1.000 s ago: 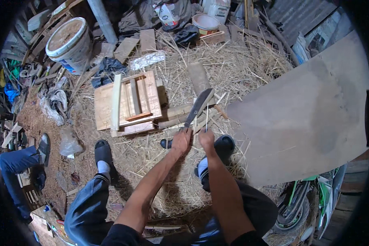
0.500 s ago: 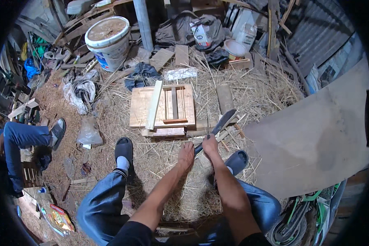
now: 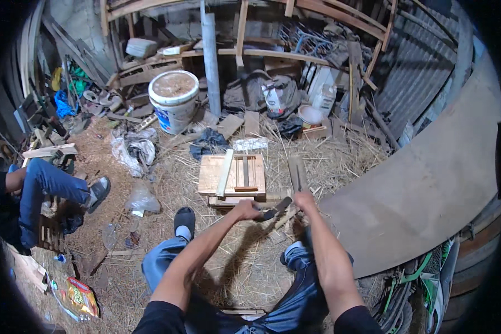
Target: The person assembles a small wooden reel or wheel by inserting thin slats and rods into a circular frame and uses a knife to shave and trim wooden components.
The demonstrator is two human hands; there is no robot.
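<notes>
My left hand (image 3: 247, 210) is closed round the handle end of a machete (image 3: 281, 206). Its dark blade slants up to the right, over the straw and in front of the wooden board. My right hand (image 3: 304, 200) is closed beside the blade's far end. From its fist a narrow dark strip (image 3: 298, 179) points away from me, over a short plank (image 3: 294, 165); I cannot make out what the strip is. Left of it lies a wooden board (image 3: 210, 172) bearing a pale slat (image 3: 225, 173) and a small wooden frame (image 3: 257, 177).
Straw covers the ground. A white bucket (image 3: 173, 106) stands by a post (image 3: 211, 67) at the back. To the right leans a large grey sheet (image 3: 406, 195), with a green and white motorbike (image 3: 423, 278) near it. Another person's leg (image 3: 58, 181) is at the left.
My hands have moved apart, the left one leftward with the machete, the right one rightward. The machete's blade lies flatter. My view has tilted up, and my feet have shifted.
</notes>
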